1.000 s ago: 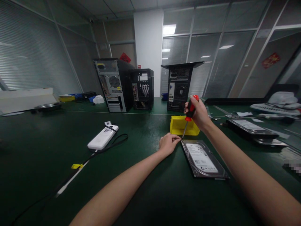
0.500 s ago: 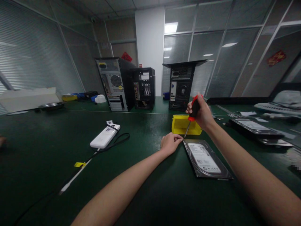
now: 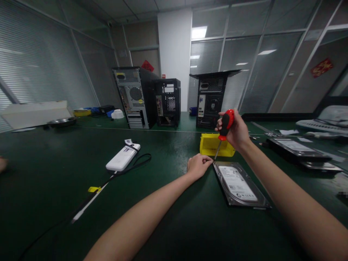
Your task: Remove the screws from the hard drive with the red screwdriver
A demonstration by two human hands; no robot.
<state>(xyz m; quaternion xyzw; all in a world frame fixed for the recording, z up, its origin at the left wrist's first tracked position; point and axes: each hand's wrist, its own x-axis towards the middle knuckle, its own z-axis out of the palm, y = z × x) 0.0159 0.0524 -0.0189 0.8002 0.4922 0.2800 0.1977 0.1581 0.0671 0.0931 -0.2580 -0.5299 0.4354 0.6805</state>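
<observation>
A hard drive (image 3: 239, 183) with a white label lies flat on the green table. My right hand (image 3: 237, 128) is wrapped round the red and black handle of a screwdriver (image 3: 227, 121). The screwdriver leans, its tip down at the drive's far left corner. My left hand (image 3: 198, 165) rests on the table beside that corner, fingertips pinched close to the tip; what they hold, if anything, is too small to make out. Just behind the drive stands a yellow plastic tray (image 3: 205, 145), partly covered by the screwdriver.
A white power bank (image 3: 123, 157) with a black strap and cable lies to the left. Computer cases (image 3: 136, 98) stand at the back, another case (image 3: 210, 99) behind the tray. More hard drives (image 3: 296, 148) are stacked at right. Part of another person's hand (image 3: 2, 164) shows at far left.
My right hand has turned slightly on the screwdriver handle, while its tip stays at the drive's corner. My left hand keeps its place by the corner. The whole view has shifted a little.
</observation>
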